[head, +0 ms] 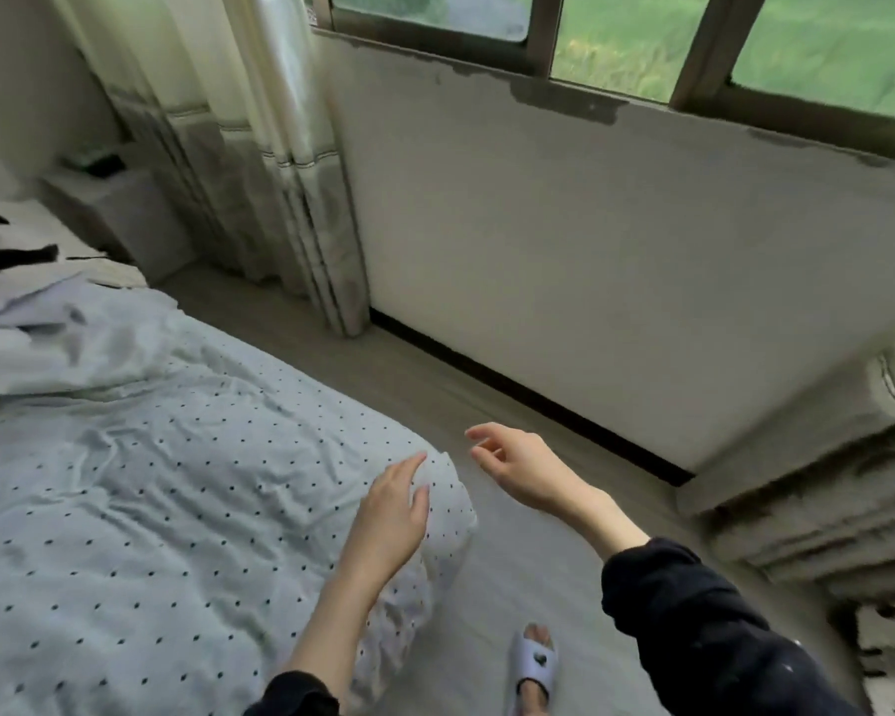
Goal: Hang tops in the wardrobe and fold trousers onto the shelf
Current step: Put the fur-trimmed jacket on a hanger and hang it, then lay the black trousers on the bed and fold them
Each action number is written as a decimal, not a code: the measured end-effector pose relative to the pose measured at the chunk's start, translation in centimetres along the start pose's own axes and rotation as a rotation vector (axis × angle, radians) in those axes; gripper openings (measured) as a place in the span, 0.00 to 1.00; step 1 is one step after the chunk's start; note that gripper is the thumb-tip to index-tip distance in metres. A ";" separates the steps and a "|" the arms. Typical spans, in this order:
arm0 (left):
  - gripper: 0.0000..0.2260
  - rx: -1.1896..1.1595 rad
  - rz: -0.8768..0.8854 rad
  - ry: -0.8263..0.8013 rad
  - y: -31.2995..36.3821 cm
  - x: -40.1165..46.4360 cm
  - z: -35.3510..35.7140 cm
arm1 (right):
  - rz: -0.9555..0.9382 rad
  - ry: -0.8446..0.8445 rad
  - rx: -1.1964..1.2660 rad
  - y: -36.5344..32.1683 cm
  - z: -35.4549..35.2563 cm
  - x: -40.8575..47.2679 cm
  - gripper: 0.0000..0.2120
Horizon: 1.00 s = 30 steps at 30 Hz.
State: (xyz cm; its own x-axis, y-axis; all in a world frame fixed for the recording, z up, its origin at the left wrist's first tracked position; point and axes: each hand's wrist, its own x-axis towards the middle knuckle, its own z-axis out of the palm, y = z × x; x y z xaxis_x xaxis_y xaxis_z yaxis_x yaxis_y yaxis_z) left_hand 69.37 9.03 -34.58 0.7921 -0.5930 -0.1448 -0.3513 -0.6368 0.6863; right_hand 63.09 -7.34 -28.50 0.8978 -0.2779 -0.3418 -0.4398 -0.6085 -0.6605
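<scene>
Clothes (32,323): rumpled pale and dark garments heaped at bed's far left | bed (125,483): wrinkled light sheet, small dark dots | curtain (280,173): cream, pleated, grey band | left hand (391,514): fingers relaxed, over bed corner, holding nothing | right hand (512,462): fingers loose, empty, above floor | slipper (533,664): white.

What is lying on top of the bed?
A dotted sheet covers the bed; crumpled pale clothes and something black lie at its far end. The left hand hovers over its corner. What's underneath is hidden.

A home bedroom: bed (151,483), curtain (290,162), window (616,38).
</scene>
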 end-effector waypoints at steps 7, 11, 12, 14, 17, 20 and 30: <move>0.19 -0.183 -0.169 0.214 4.9 10.9 -1.9 | -0.136 -0.183 -0.180 -0.3 -8.8 11.8 0.16; 0.19 -0.199 -0.330 0.367 2.6 15.7 -4.6 | -0.266 -0.266 -0.270 -3.2 -10.6 21.1 0.15; 0.19 -0.191 -0.381 0.397 1.3 17.0 -5.1 | -0.297 -0.295 -0.286 -4.1 -10.4 23.8 0.14; 0.19 -0.198 -0.473 0.447 -1.1 19.2 -5.6 | -0.349 -0.371 -0.312 -5.7 -9.9 28.5 0.14; 0.19 -0.243 -0.601 0.505 -4.3 23.3 -6.2 | -0.411 -0.470 -0.376 -7.9 -8.6 35.8 0.15; 0.19 -0.241 -0.659 0.500 -6.8 28.7 -9.6 | -0.449 -0.551 -0.398 -12.1 -7.8 43.3 0.15; 0.18 -0.181 -0.802 0.695 -12.1 41.4 -22.8 | -0.656 -0.739 -0.424 -26.0 -5.1 61.8 0.13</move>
State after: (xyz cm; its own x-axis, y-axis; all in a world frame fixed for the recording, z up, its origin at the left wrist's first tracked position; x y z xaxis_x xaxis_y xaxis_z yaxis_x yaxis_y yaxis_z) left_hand 117.74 3.41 -32.60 0.8889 0.4111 -0.2020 0.4304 -0.5990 0.6752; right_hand 130.10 -12.53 -29.03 0.6562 0.6282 -0.4181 0.2943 -0.7232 -0.6248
